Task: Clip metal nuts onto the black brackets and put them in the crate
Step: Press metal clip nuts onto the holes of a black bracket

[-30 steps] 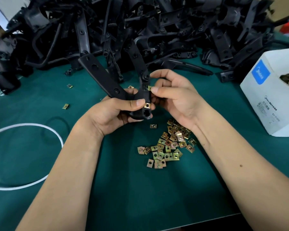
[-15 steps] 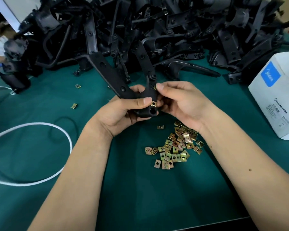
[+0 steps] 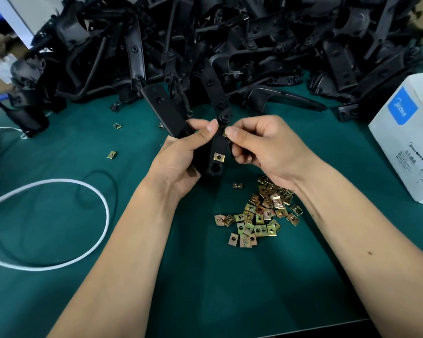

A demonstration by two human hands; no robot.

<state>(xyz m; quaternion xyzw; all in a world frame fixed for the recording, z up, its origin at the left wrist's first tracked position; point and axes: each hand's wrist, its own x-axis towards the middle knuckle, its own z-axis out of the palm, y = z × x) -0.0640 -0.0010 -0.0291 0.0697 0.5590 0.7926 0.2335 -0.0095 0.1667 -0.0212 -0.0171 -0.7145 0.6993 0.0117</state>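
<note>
My left hand (image 3: 181, 154) grips the forked black plastic bracket (image 3: 213, 132) at its near end, fingers curled round it, thumb lying across its face; the bracket's two flat arms rise toward the far side, above the green table mat (image 3: 205, 289). One brass-coloured square metal nut (image 3: 218, 157) sits clipped on the bracket's near end, just above a round hole. My right hand (image 3: 266, 145) pinches a second small brass-coloured clip nut (image 3: 225, 133) between thumb and forefinger, pressed against the bracket's right edge. On the mat near my right wrist lies a loose pile of brass-coloured nuts (image 3: 259, 215); a few stray nuts (image 3: 111, 154) lie to the left. A heap of black brackets (image 3: 230, 40) fills the far side. A white cardboard box (image 3: 405, 142) stands at the right, a white cable loop (image 3: 88, 230) at the left.
</note>
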